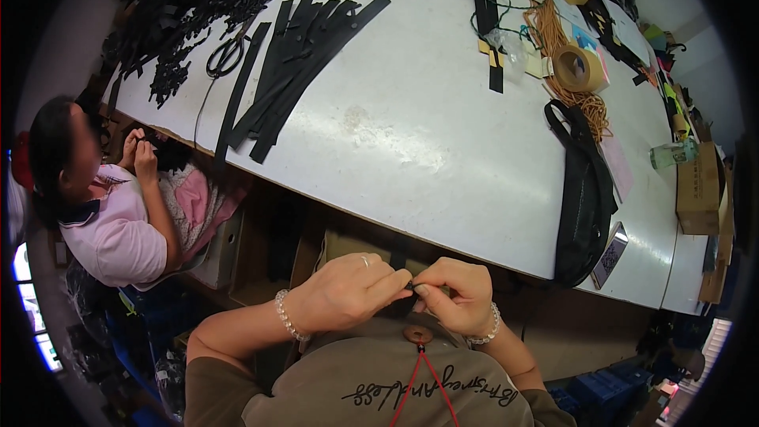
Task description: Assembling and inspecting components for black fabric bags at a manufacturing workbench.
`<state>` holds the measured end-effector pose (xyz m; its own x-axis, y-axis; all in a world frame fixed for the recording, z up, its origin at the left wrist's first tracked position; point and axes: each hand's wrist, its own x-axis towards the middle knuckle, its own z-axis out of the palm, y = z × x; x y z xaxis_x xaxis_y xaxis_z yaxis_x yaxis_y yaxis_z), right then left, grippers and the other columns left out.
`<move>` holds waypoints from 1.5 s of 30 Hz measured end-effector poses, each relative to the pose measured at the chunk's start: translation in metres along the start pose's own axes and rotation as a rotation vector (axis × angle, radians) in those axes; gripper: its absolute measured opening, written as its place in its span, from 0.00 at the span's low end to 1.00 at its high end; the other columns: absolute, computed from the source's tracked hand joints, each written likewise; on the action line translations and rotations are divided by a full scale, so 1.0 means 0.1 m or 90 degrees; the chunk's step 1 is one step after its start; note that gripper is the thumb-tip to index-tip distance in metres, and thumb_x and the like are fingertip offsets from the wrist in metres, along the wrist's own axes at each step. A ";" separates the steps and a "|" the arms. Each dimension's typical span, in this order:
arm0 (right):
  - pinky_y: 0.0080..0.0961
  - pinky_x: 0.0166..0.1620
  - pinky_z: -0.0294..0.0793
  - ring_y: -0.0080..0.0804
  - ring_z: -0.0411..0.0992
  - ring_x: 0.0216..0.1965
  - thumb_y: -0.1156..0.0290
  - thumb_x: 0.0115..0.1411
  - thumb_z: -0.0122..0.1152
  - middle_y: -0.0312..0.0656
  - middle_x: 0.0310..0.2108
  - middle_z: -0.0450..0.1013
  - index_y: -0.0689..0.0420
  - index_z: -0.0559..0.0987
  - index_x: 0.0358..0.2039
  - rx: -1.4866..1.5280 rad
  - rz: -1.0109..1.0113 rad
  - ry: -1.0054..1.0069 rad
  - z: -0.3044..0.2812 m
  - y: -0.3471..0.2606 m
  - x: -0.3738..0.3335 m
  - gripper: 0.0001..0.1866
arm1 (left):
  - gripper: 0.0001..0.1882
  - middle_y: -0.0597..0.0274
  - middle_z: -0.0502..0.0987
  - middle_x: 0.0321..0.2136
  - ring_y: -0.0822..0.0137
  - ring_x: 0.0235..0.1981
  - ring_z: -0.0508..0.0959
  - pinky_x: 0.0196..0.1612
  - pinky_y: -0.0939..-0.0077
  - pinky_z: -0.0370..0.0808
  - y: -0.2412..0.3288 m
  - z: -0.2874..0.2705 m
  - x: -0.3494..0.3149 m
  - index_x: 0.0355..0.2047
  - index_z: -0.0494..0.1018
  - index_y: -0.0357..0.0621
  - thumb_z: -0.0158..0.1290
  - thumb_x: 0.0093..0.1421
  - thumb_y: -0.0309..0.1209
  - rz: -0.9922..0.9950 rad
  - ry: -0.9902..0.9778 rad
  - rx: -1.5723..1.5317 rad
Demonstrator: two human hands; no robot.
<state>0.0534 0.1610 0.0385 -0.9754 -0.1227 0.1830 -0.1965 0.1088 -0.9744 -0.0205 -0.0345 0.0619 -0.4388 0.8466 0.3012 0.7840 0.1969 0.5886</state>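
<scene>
Mostly hidden, a tiny black piece, pinched between closed fingertips of the bare left hand and bare right hand, just before the glossy white table, its shape and material indistinct.

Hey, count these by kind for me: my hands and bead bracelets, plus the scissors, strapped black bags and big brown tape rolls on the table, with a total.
Left hand and right hand: 2
Bracelets: 2
Scissors: 1
Bag: 1
Tape roll: 1
Total: 7
</scene>
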 end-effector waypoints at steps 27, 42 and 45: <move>0.19 0.22 0.56 0.18 0.55 0.19 0.74 0.60 0.54 0.33 0.17 0.61 0.62 0.69 0.23 0.124 0.218 -0.074 0.00 0.07 -0.11 0.09 | 0.07 0.52 0.74 0.24 0.51 0.25 0.74 0.28 0.65 0.71 -0.02 0.22 -0.05 0.33 0.74 0.38 0.53 0.58 0.29 -0.223 0.005 -0.231; 0.34 0.21 0.60 0.43 0.62 0.17 0.73 0.57 0.53 0.45 0.17 0.62 0.61 0.70 0.23 -0.034 0.080 -0.136 -0.08 0.00 -0.01 0.08 | 0.05 0.53 0.70 0.22 0.51 0.25 0.71 0.28 0.61 0.68 0.05 0.19 -0.07 0.32 0.70 0.37 0.52 0.60 0.27 -0.207 -0.007 -0.285; 0.34 0.21 0.60 0.43 0.62 0.17 0.74 0.56 0.53 0.44 0.17 0.62 0.61 0.70 0.22 -0.061 0.051 -0.140 -0.09 -0.01 -0.01 0.08 | 0.05 0.54 0.70 0.22 0.52 0.24 0.71 0.28 0.62 0.68 0.07 0.18 -0.07 0.32 0.71 0.37 0.53 0.58 0.27 -0.205 -0.013 -0.267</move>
<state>0.0536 0.1698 0.0400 -0.9451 -0.3207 0.0629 -0.1386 0.2189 -0.9659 -0.0042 -0.0300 0.0500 -0.6161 0.7865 0.0438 0.3662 0.2367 0.8999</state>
